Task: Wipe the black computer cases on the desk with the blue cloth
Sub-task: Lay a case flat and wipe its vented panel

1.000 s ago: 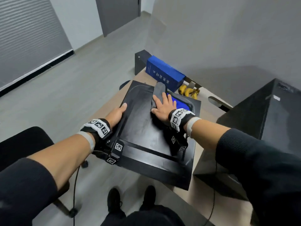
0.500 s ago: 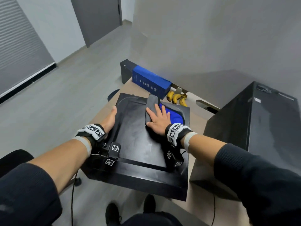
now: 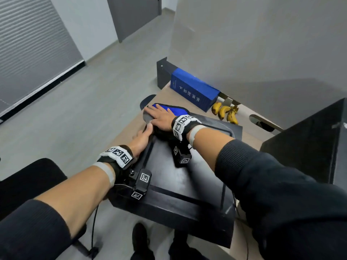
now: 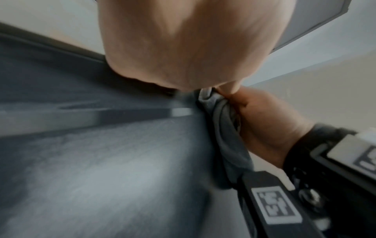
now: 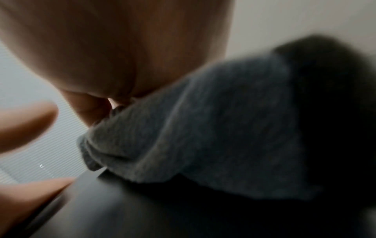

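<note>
A black computer case (image 3: 187,181) lies flat on the desk and overhangs its near edge. My right hand (image 3: 161,119) lies flat, fingers straight, on the blue and grey cloth (image 3: 177,111) at the case's far left corner. In the right wrist view the grey side of the cloth (image 5: 203,128) is bunched under my palm on the case (image 5: 122,209). My left hand (image 3: 141,138) rests on the case's left edge just behind the cloth. A second black case (image 3: 309,143) stands upright at the right.
A blue box (image 3: 195,91) and a bunch of bananas (image 3: 225,113) lie behind the flat case on the wooden desk (image 3: 129,128). A grey partition (image 3: 262,44) backs the desk. A black chair (image 3: 28,184) stands at the lower left.
My right hand has slid the cloth from the middle of the case's far part to its far left corner. My left hand has moved forward along the left edge.
</note>
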Demonstrator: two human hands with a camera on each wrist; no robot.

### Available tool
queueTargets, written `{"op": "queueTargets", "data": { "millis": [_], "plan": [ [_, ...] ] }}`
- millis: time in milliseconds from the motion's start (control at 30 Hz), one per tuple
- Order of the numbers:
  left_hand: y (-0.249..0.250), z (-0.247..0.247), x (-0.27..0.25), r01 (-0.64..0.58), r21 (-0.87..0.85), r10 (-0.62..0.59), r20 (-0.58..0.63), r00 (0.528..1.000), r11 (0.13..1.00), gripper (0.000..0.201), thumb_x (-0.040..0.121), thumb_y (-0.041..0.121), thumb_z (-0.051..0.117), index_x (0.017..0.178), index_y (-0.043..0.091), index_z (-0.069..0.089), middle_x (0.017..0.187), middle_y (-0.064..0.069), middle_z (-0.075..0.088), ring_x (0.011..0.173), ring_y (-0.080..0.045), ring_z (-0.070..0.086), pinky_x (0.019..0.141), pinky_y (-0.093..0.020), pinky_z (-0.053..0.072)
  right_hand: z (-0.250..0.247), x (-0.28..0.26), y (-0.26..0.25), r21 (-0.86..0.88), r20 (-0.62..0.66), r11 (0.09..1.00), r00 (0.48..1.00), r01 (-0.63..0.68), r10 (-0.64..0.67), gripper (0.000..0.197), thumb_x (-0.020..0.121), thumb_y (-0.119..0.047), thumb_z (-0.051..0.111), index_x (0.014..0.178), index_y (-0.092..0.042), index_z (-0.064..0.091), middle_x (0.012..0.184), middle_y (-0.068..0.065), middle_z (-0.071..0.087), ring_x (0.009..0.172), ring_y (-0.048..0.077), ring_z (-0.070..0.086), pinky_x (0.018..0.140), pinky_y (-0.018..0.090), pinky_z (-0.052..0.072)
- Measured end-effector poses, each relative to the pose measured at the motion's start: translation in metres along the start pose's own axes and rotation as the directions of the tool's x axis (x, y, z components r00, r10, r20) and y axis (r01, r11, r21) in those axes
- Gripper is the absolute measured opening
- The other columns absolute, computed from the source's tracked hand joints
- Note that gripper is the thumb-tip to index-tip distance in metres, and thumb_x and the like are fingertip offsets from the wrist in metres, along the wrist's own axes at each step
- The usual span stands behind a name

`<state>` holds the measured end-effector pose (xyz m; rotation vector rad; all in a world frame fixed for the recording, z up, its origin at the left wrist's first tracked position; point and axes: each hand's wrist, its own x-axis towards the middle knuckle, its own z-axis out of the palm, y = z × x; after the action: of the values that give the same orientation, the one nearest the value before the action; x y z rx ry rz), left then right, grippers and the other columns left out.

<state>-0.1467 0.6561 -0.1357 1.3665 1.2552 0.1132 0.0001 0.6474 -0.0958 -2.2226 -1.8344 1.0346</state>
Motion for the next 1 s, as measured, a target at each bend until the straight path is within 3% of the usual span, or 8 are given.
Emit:
{"op": "queueTargets", "data": {
  "millis": [33, 167, 333, 467, 533, 700, 867, 1000],
  "plan": [
    [0.002, 0.001, -0.002, 0.029, 0.051, -0.029, 0.004, 1.0, 0.998, 0.113, 0.069, 0.093, 0.045, 0.157, 0.024, 0.026, 0.163, -0.004, 0.025, 0.15, -0.022, 0.022, 0.123, -0.045, 0.018, -0.003, -0.004, 0.006, 0.029, -0.009, 0.999, 1.0, -0.019, 0.019, 0.066, 0.1, -0.028, 0.042, 0.157, -0.025, 0.01, 0.165, -0.004, 0.004, 0.152, 0.02, -0.002, 0.12, 0.054, 0.001],
    [0.004, 0.008, -0.007, 0.121, 0.305, -0.115, -0.039, 0.993, 0.944, 0.103, 0.079, 0.056, 0.075, 0.154, 0.009, 0.022, 0.156, -0.014, 0.023, 0.146, -0.031, 0.026, 0.12, -0.045, 0.025, -0.002, -0.041, 0.042, 0.169, -0.085, 0.981, 0.99, -0.096, 0.111, 0.064, 0.101, -0.027, 0.043, 0.157, -0.023, 0.012, 0.165, -0.002, 0.006, 0.152, 0.019, 0.0, 0.12, 0.051, 0.001],
    [0.014, 0.015, -0.011, 0.119, 0.449, -0.119, -0.03, 0.992, 0.886, 0.103, 0.084, 0.048, 0.075, 0.155, 0.006, 0.015, 0.155, -0.017, 0.019, 0.145, -0.035, 0.026, 0.12, -0.047, 0.025, 0.004, -0.102, 0.114, 0.19, -0.246, 0.944, 0.917, -0.271, 0.313, 0.058, 0.101, -0.03, 0.041, 0.154, -0.013, 0.024, 0.162, 0.007, 0.02, 0.149, 0.029, 0.015, 0.12, 0.045, 0.013],
    [0.01, 0.018, -0.007, 0.119, 0.455, -0.115, -0.037, 0.993, 0.883, 0.104, 0.083, 0.049, 0.075, 0.155, 0.008, 0.012, 0.156, -0.016, 0.018, 0.145, -0.035, 0.027, 0.12, -0.048, 0.026, 0.021, -0.118, 0.115, 0.123, -0.281, 0.908, 0.864, -0.4, 0.418, 0.066, 0.097, -0.042, 0.044, 0.155, -0.02, 0.02, 0.164, 0.004, 0.01, 0.15, 0.029, 0.006, 0.119, 0.052, 0.009],
    [0.009, 0.018, -0.005, 0.126, 0.468, -0.126, -0.033, 0.992, 0.874, 0.104, 0.083, 0.051, 0.074, 0.156, 0.009, 0.012, 0.157, -0.015, 0.017, 0.144, -0.037, 0.028, 0.118, -0.048, 0.027, 0.021, -0.101, 0.096, 0.064, -0.25, 0.928, 0.894, -0.367, 0.371, 0.071, 0.093, -0.044, 0.05, 0.154, -0.026, 0.02, 0.164, 0.003, 0.004, 0.151, 0.028, -0.001, 0.118, 0.055, 0.004],
    [0.008, 0.021, -0.004, 0.118, 0.557, -0.085, -0.086, 0.993, 0.822, 0.104, 0.082, 0.055, 0.071, 0.156, 0.01, 0.013, 0.157, -0.017, 0.023, 0.145, -0.038, 0.027, 0.118, -0.045, 0.026, 0.011, -0.051, 0.053, 0.033, -0.188, 0.977, 0.959, -0.209, 0.211, 0.07, 0.088, -0.026, 0.054, 0.152, -0.029, 0.026, 0.165, 0.003, -0.003, 0.151, 0.026, -0.006, 0.119, 0.056, 0.0],
    [0.007, 0.025, -0.002, 0.127, 0.589, -0.067, -0.121, 0.99, 0.798, 0.102, 0.083, 0.057, 0.07, 0.155, 0.008, 0.016, 0.157, -0.018, 0.024, 0.145, -0.038, 0.025, 0.118, -0.044, 0.025, 0.02, -0.05, 0.042, -0.004, -0.211, 0.994, 0.972, -0.111, 0.107, 0.066, 0.09, -0.025, 0.052, 0.152, -0.029, 0.028, 0.165, -0.001, 0.0, 0.152, 0.022, -0.004, 0.119, 0.051, 0.0],
    [0.007, 0.02, -0.004, 0.143, 0.556, -0.105, -0.1, 0.989, 0.819, 0.101, 0.082, 0.058, 0.069, 0.154, 0.01, 0.016, 0.156, -0.017, 0.022, 0.144, -0.039, 0.027, 0.118, -0.05, 0.026, 0.027, -0.085, 0.06, 0.045, -0.272, 0.983, 0.945, -0.176, 0.182, 0.066, 0.09, -0.031, 0.049, 0.152, -0.031, 0.026, 0.165, -0.003, 0.004, 0.152, 0.021, -0.001, 0.121, 0.05, 0.001]
  ]
}}
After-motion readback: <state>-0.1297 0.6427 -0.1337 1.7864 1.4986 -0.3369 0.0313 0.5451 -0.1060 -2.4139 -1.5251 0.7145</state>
